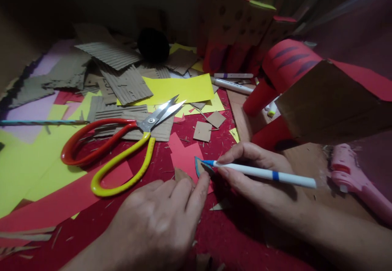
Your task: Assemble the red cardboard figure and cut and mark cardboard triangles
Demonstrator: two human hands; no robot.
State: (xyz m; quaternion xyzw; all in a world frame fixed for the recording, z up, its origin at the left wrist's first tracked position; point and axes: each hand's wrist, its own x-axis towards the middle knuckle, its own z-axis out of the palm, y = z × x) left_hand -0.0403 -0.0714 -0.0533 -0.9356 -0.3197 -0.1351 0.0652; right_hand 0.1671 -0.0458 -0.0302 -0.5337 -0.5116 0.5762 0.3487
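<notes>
My right hand (263, 173) grips a white felt-tip pen (251, 173) with a blue band. Its blue tip touches a small cardboard piece (200, 167) whose edge is coloured blue. The fingers of my left hand (165, 213) are curled, and the index fingertip presses that piece down over cut red paper (183, 158). Part of the piece is hidden under the finger. Another brown cardboard bit (181, 175) shows beside the knuckles. Scissors (147, 128) with one red and one yellow handle lie partly open beyond my left hand.
Corrugated cardboard scraps (122, 79), yellow paper (180, 89) and small cardboard squares (202, 131) litter the red surface. A pencil (43, 122) lies at left. On the right stand a red paper-and-cardboard model (324, 99) and a pink glue gun (352, 177). More markers (232, 85) lie behind.
</notes>
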